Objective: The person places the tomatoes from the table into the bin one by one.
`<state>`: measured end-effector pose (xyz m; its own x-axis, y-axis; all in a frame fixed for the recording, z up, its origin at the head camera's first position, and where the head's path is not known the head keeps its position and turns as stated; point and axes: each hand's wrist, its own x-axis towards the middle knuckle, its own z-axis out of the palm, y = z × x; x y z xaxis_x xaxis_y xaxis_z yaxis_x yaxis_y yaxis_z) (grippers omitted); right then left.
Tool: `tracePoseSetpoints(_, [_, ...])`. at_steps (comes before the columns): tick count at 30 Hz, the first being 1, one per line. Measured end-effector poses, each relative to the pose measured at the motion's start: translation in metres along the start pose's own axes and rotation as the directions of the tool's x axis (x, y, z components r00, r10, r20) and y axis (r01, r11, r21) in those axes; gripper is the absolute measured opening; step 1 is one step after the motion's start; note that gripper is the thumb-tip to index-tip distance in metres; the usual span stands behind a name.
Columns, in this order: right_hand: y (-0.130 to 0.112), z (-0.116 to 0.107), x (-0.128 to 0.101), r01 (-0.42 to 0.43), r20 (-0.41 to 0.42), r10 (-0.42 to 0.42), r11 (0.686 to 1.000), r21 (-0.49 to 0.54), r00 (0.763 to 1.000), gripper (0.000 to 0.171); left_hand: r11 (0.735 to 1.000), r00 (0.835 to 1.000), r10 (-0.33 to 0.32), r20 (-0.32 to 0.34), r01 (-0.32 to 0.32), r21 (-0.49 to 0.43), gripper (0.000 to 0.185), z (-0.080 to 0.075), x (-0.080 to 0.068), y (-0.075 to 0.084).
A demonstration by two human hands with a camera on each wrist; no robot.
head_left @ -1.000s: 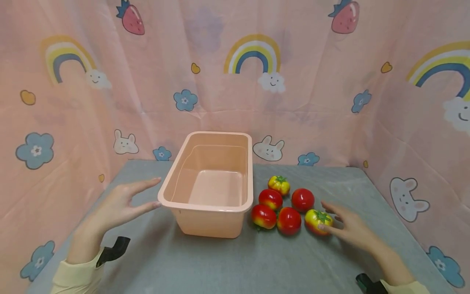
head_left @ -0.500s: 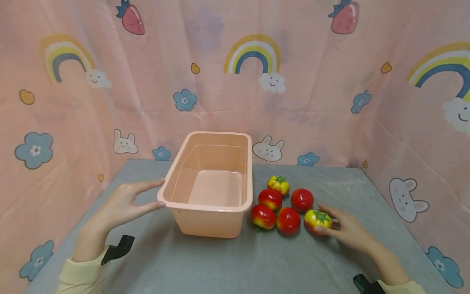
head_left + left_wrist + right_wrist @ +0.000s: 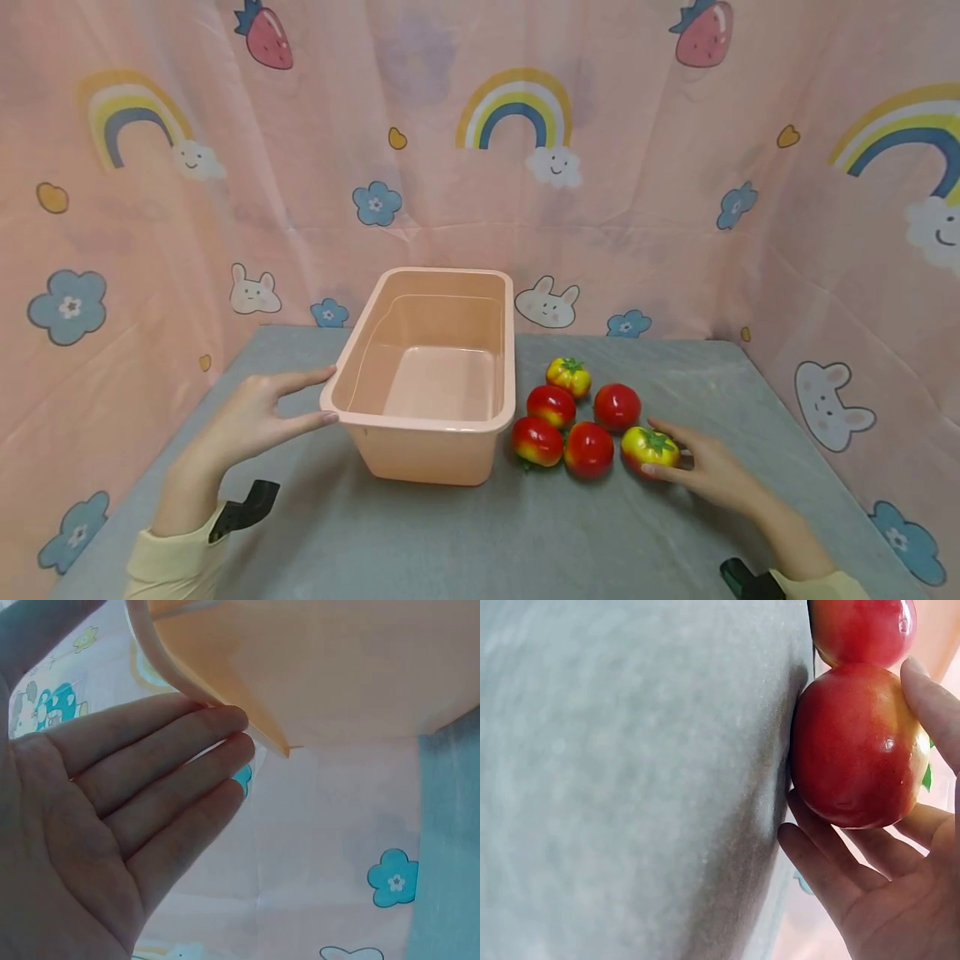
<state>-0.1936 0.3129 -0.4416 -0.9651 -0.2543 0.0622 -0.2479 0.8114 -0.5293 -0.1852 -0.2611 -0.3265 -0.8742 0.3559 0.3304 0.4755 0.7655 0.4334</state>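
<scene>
An empty peach plastic bin (image 3: 420,421) stands on the grey table (image 3: 525,533). My left hand (image 3: 277,408) has straight fingers that touch the bin's near left corner; the left wrist view shows the fingertips (image 3: 225,727) against the bin's rim (image 3: 225,690). Right of the bin lie several toy tomatoes, red ones (image 3: 588,449) and a yellow one (image 3: 569,376). My right hand (image 3: 701,467) holds the rightmost yellow-red tomato (image 3: 648,447) between thumb and fingers as it sits on the table. In the right wrist view that tomato (image 3: 855,742) lies in the cupped right hand (image 3: 885,900).
Pink cloth walls with rainbows and rabbits (image 3: 480,167) close in the table at the back and on both sides. Bare grey table surface runs along the front edge (image 3: 487,558). A second tomato (image 3: 862,630) touches the held one.
My right hand has closed in round the rightmost tomato. My left hand has slid forward until its fingers touch the bin's corner.
</scene>
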Motion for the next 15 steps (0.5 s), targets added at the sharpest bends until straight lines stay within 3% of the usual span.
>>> tracePoseSetpoints(15, [-0.0049, -0.0034, 0.0018, -0.002, 0.040, 0.001, 0.999, 0.039, 0.999, 0.069, 0.986, 0.989, -0.133, 0.071, 0.139, -0.088, 0.063, -0.0029, 0.0010, 0.0046])
